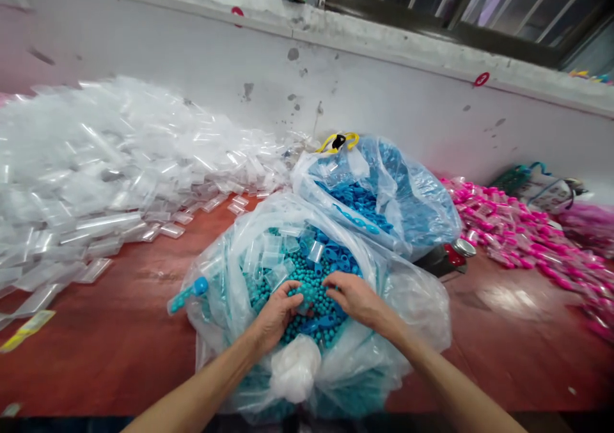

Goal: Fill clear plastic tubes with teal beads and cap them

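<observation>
An open clear plastic bag (249,228) sits in front of me, full of small teal beads (319,295). Blue plastic caps (336,255) and flat clear plastic sleeves (272,257) lie on top of the beads. My left hand (278,311) is closed around a small clear sleeve (307,290), with teal showing in or through it. Just to the right, over the beads, my right hand (354,297) has its fingers curled together in a pinch; what is between the fingertips is too small to make out. A bunched white plastic knot (295,369) lies below my hands.
Clear sleeves are heaped (119,164) at the left against the wall. Behind the bead bag stands another bag (407,196) of blue parts. Pink-capped pieces (522,228) spread along the right. One bead-filled tube with a blue cap (189,294) rests at the bag's left edge.
</observation>
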